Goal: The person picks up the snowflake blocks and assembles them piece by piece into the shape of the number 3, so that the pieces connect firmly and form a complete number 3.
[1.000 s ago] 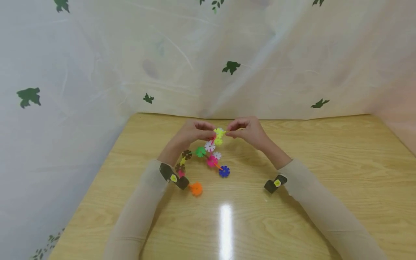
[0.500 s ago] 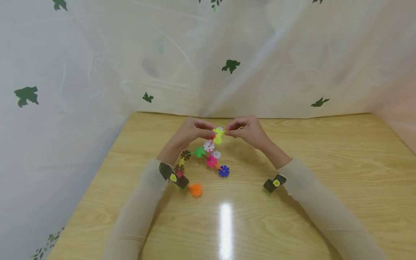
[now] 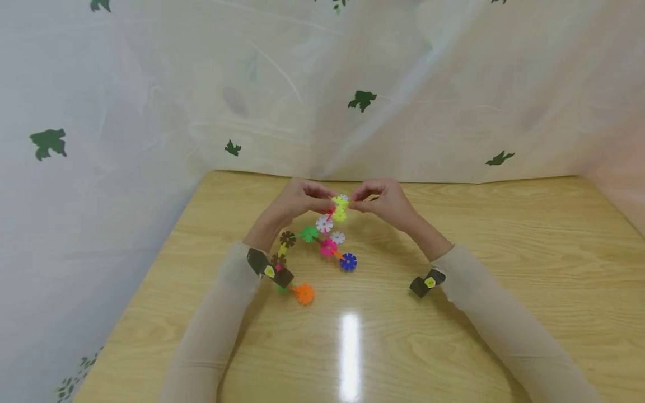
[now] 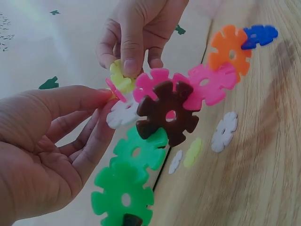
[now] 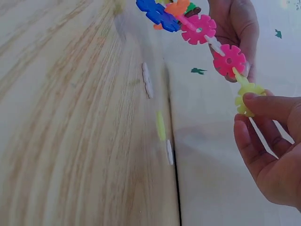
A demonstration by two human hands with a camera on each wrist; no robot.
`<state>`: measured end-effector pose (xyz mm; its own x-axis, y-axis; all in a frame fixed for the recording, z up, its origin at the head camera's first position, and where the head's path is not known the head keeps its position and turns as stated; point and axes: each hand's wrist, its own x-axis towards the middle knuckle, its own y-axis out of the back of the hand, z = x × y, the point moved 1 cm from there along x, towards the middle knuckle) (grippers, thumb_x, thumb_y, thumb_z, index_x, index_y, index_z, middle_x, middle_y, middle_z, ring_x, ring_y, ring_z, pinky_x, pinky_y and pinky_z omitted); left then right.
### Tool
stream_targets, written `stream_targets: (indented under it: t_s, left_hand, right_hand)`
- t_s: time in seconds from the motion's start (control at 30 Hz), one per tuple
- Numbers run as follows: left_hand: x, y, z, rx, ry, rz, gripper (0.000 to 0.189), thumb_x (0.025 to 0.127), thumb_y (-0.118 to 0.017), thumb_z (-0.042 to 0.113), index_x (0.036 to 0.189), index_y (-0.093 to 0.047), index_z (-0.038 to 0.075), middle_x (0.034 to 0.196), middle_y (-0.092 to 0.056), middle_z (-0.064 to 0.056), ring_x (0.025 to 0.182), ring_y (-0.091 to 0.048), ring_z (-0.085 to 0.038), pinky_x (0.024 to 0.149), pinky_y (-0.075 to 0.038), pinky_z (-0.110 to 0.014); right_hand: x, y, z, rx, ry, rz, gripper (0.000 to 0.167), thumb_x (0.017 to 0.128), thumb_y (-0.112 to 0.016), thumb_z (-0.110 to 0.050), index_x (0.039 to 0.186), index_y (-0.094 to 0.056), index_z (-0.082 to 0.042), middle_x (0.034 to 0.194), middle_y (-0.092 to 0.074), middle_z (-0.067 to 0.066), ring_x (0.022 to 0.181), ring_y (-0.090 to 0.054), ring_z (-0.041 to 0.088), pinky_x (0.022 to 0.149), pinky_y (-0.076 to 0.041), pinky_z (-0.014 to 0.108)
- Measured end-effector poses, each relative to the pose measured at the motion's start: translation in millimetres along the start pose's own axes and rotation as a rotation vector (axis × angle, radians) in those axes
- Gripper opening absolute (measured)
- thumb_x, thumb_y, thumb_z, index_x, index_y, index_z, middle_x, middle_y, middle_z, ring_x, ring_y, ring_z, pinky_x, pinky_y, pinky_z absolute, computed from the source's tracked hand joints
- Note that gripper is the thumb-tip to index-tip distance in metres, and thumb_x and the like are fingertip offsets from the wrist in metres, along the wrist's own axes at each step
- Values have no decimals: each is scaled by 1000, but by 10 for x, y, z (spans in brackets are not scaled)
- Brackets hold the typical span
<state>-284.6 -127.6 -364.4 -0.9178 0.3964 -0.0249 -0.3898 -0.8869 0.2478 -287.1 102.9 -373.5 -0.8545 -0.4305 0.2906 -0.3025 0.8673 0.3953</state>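
Plastic snowflake building discs of many colours are joined in a branching chain held between both hands. My left hand pinches the chain near its upper end, at a pink disc. With thumb and fingers, my right hand pinches a yellow disc at the chain's end, joined to the pink one through another yellow disc seen edge-on. A brown disc and green discs run down one branch. The other branch ends in a blue disc. An orange disc shows beside the left wrist camera, which hides part of the chain.
On the wooden table lie a loose white disc, a yellow one and another white one, under the chain. A pale curtain with green leaf shapes hangs behind the table's back edge.
Both hands keep their pinch on the chain and barely move. The whole head view shifts by a few pixels.
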Motion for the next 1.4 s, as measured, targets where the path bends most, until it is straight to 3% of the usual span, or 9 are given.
stream_targets:
  t_s: [0.17, 0.4, 0.63, 0.97, 1.13, 1.3, 1.4]
  left_hand:
    - [-12, 41, -24, 9, 31, -18, 29, 91, -73, 2, 119, -71, -2, 88, -77, -5, 81, -74, -15, 92, -61, -43]
    - [-42, 99, -70, 7, 42, -11, 30, 91, -73, 2, 121, -71, -2, 89, -77, -4, 81, -73, -15, 86, -63, -37]
    - [-48, 147, -64, 11, 52, 12, 29, 92, -71, 3, 121, -71, 0, 94, -75, -7, 84, -72, -16, 92, -62, -43]
    - [-14, 212, -46, -37, 39, 38, 29, 95, -69, 2, 123, -68, -3, 93, -76, -5, 81, -72, -15, 88, -63, -39]
    - [-3, 236, -33, -56, 39, 52, 29, 95, -68, 2, 124, -68, -4, 91, -74, -1, 80, -71, -14, 84, -64, -34]
    - [-1, 237, -42, -73, 41, 44, 29, 95, -68, 1, 123, -67, -4, 90, -74, -2, 80, -71, -15, 82, -64, -32]
    - [-5, 228, -49, -75, 48, 38, 28, 96, -68, 2, 123, -67, -3, 90, -73, -2, 80, -70, -16, 82, -64, -33]
  right_hand:
    - [12, -17, 26, 1, -36, -44, 17, 87, -81, -7, 100, -75, 2, 98, -73, 15, 86, -67, 16, 74, -58, 22]
    - [13, -33, 67, -22, -139, -123, 33, 86, -80, -1, 114, -67, 10, 101, -71, 23, 86, -67, 15, 74, -58, 20]
    - [13, -54, 140, -68, -228, -366, 24, 91, -73, 0, 112, -68, 8, 100, -74, 19, 88, -72, 24, 75, -62, 36]
    - [103, -178, 176, -145, -155, -561, 28, 88, -77, -1, 114, -71, 3, 96, -73, 16, 84, -68, 15, 74, -58, 25]
    - [156, -240, 177, -188, -67, -638, 29, 88, -76, 0, 117, -72, 3, 83, -65, 11, 71, -55, 12, 65, -48, 19]
    - [165, -268, 201, -233, -11, -637, 22, 86, -77, 2, 108, -74, 5, 78, -62, 8, 70, -52, 12, 63, -46, 20]
    - [141, -242, 201, -263, -56, -602, 20, 83, -79, 2, 102, -73, 3, 83, -65, 9, 75, -55, 14, 68, -50, 23]
